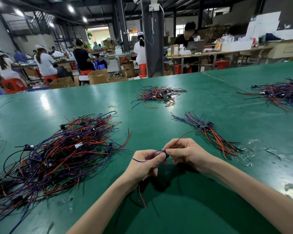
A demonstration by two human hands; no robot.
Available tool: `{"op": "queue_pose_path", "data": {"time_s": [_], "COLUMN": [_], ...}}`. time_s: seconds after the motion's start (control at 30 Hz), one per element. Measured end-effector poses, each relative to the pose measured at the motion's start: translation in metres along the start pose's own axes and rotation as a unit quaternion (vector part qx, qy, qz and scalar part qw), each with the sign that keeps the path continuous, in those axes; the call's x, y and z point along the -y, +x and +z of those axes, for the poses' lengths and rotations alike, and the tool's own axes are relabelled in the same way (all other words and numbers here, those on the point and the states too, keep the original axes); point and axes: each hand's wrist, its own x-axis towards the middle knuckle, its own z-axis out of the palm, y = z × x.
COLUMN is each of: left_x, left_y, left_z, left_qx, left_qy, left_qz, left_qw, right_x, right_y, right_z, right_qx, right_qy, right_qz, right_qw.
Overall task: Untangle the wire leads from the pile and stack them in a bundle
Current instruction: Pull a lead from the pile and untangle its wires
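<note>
**Above the worktop, two hands working one lead**

Just above the green worktop [176,210], near its front edge, the left hand [145,163] and the right hand [186,152] are holding one wire lead [167,155] between them. The left fingers [159,157] are curling round its blue wire [142,160], with the thumb pressing on top. The right fingers [172,150] are pinching the small dark part at the lead's middle. A red wire [142,195] is hanging below the left hand, and a red strand [184,134] is arching from the right hand toward the bundle [208,132], which is lying just beyond that hand. The tangled pile [57,157] is sprawling to the left of the hands. A smaller heap [159,96] and a far heap [281,94] are sitting farther back.
</note>
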Motion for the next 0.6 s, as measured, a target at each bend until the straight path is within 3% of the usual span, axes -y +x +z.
{"op": "queue_pose_path", "data": {"time_s": [0.6], "left_x": [0.000], "left_y": [0.002], "left_z": [0.005], "left_qx": [-0.062], "left_qy": [-0.042], "left_qz": [-0.002], "left_qw": [0.997], "right_x": [-0.001], "right_y": [-0.001], "right_z": [0.016], "right_qx": [-0.024], "right_qy": [0.119], "right_qz": [0.059], "right_qw": [0.991]}}
